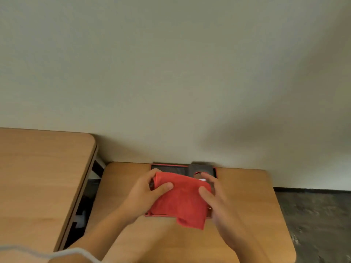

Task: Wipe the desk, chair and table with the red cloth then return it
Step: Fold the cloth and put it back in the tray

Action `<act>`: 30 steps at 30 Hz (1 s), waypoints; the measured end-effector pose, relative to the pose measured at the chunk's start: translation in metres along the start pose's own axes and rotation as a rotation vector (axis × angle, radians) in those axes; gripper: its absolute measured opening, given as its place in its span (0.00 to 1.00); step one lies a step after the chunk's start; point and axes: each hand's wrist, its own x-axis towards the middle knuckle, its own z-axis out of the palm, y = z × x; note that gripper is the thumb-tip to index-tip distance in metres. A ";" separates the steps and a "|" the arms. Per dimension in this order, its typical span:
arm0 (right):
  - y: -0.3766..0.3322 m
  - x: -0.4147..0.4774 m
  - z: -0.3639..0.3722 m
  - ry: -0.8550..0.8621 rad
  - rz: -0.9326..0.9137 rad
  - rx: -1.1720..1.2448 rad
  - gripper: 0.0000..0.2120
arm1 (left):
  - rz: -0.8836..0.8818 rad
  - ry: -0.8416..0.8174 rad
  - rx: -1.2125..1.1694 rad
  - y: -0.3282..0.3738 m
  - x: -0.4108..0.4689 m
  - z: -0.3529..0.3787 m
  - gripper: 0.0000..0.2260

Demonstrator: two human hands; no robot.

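Over a red-rimmed tray [167, 165] on the wooden table [247, 202], folded red cloth [180, 200] gripped by both hands: left [146, 194], right [218, 202].

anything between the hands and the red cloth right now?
Nothing visible. Both the left hand and right hand are already on the red cloth, fingers pressing its edges, over a red-rimmed tray on the low wooden table.

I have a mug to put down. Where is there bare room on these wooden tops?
The low table is bare right of the right hand and left of the left hand. The taller desk is bare too. The middle is crowded: both hands hold the red cloth over a tray.
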 end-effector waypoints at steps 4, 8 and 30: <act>0.072 0.051 -0.014 0.012 0.017 -0.195 0.33 | -0.198 0.096 -0.053 -0.071 0.010 0.023 0.07; 0.136 0.113 -0.024 0.017 0.055 -0.208 0.24 | -0.393 0.197 -0.074 -0.152 0.041 0.038 0.07; 0.308 0.313 0.007 0.028 -0.126 -1.455 0.33 | -0.012 -0.173 1.167 -0.358 0.181 0.054 0.31</act>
